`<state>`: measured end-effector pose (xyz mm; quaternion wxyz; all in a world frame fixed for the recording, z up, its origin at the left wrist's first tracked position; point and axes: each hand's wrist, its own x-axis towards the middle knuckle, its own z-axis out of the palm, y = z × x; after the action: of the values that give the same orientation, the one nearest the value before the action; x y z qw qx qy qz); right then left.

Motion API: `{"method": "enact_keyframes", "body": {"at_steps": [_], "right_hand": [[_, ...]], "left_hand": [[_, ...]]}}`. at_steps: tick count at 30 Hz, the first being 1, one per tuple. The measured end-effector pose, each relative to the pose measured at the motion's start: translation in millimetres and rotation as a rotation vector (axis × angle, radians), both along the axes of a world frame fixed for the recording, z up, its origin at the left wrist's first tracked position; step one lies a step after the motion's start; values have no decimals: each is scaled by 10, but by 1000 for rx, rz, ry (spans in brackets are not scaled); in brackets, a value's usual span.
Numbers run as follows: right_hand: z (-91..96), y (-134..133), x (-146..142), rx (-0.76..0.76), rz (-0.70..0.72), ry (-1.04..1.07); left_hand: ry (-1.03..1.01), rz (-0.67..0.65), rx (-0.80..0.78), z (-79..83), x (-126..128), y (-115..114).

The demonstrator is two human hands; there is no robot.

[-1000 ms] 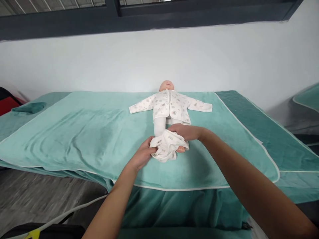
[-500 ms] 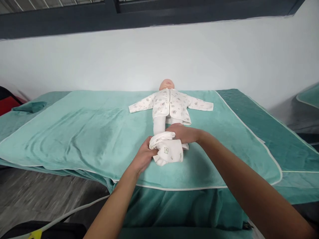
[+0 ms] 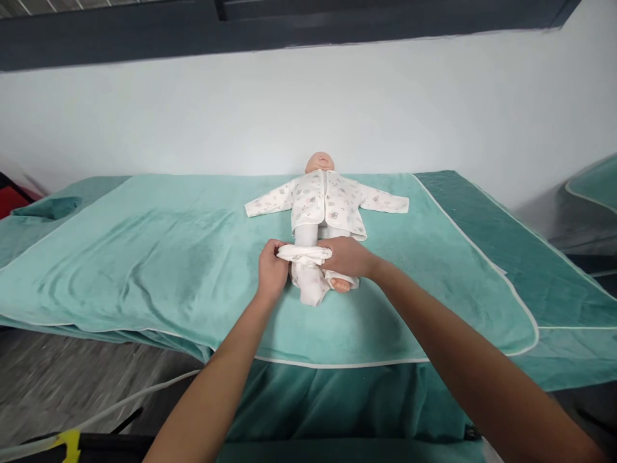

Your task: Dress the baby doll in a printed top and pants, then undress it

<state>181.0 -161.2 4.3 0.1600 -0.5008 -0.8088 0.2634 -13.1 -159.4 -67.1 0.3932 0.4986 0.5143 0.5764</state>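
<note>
A baby doll lies on its back on a green blanket, its head toward the wall. It wears a white printed jacket with both sleeves spread out sideways. White baby pants are bunched around the doll's lower legs. My left hand pinches the left end of the waistband, and my right hand grips the other end beside the doll's leg. The waistband is stretched between them. One bare doll foot shows below my right hand; the other foot is hidden by the cloth.
A white wall stands right behind the bed, under a dark window frame. A darker green cover lies at the right. A pale cable with a yellow tag runs at the lower left.
My left hand has moved up to the waistband's left end. The pants' waistband is pulled wide and higher over the legs, and one doll foot now shows.
</note>
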Motion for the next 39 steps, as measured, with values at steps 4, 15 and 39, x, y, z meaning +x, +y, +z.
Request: {"method": "enact_keyframes", "body": {"at_steps": [4,15,39], "right_hand": [[34,12,-58,36,-117,-76],[-34,166,-65,126,-240,-32],[-221,458,321,488,-349,8]], "left_hand": [[-115,79,-16,8,34,201],[79,164,124,-39,111,616],[-200,-241,-62,293,20,559]]}}
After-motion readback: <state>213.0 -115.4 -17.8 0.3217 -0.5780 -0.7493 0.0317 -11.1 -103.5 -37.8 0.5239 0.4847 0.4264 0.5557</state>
